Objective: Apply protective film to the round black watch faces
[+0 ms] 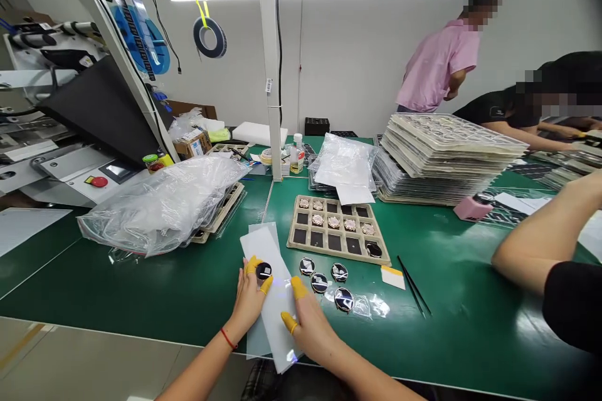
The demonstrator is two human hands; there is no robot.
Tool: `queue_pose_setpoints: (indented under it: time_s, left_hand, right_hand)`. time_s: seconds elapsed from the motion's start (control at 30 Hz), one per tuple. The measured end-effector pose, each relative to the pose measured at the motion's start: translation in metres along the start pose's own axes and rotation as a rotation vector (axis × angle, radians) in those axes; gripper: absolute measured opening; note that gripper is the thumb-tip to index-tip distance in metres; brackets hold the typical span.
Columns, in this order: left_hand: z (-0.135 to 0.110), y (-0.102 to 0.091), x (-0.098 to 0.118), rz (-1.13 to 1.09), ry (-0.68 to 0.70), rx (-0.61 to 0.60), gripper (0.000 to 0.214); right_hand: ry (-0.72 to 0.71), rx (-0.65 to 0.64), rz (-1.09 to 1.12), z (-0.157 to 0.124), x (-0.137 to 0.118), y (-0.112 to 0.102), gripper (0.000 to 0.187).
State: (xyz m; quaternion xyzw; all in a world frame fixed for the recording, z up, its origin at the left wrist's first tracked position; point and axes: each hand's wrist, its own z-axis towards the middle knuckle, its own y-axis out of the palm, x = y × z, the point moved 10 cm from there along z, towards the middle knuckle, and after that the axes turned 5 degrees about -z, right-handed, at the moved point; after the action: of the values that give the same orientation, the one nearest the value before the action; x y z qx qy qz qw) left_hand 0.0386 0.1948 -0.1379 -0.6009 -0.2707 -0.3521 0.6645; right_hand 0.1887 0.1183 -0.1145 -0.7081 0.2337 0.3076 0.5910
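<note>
My left hand (249,297) wears yellow finger cots and pinches a small round black-faced watch head (264,271) over the white sheets. Its thumb and fingertip lie on either side of the watch. My right hand (313,322), also in yellow finger cots, rests at the right edge of the white sheet strip (277,313), with thumb and index finger apart. The strip lies slanted over a translucent sheet (258,338) and reaches the table's front edge. Right of it lie several round black watch heads (343,299) with clear film scraps (371,306) beside them.
Behind the watches stands a beige compartment tray (301,243) with several gold-coloured parts. Black tweezers (414,286) and a yellow-white card (392,276) lie right. Plastic bags (164,200) cover trays at left; a tall tray stack (451,138) stands back right. A co-worker's arm (540,244) leans in from the right.
</note>
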Motion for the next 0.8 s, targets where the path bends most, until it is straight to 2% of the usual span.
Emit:
queue_pose_setpoints:
  time_s: [0.1, 0.23, 0.37, 0.5, 0.57, 0.67, 0.73, 0.8]
  left_hand:
    - [0.004, 0.002, 0.002, -0.040, 0.005, 0.022, 0.057]
    - [0.020, -0.002, -0.001, -0.052, 0.003, 0.056, 0.051]
    - [0.048, -0.014, -0.003, -0.047, 0.013, 0.074, 0.050]
    - [0.068, -0.028, 0.009, -0.051, 0.062, 0.081, 0.046]
    - [0.068, -0.032, 0.018, -0.058, 0.093, 0.076, 0.043]
    - [0.059, -0.031, 0.034, -0.073, 0.138, 0.061, 0.046]
    - [0.048, -0.021, 0.048, -0.080, 0.178, 0.003, 0.047]
    - [0.035, -0.004, 0.067, -0.087, 0.220, -0.090, 0.047]
  right_hand:
    - [-0.041, -0.036, 0.023, 0.001, -0.009, 0.021, 0.075]
    - [-0.111, -0.070, 0.097, 0.021, -0.031, 0.032, 0.083]
    - [-0.206, -0.087, 0.324, 0.053, -0.046, 0.032, 0.085]
    - [-0.245, 0.018, 0.565, 0.065, -0.047, 0.016, 0.074]
    - [-0.270, 0.141, 0.563, 0.048, -0.042, -0.006, 0.062]
    - [-0.417, 0.357, 0.351, -0.015, -0.029, -0.054, 0.042]
    - [-0.418, 0.488, 0.173, -0.068, 0.003, -0.084, 0.032]
    - [-0.228, 0.713, 0.110, -0.122, 0.066, -0.123, 0.030]
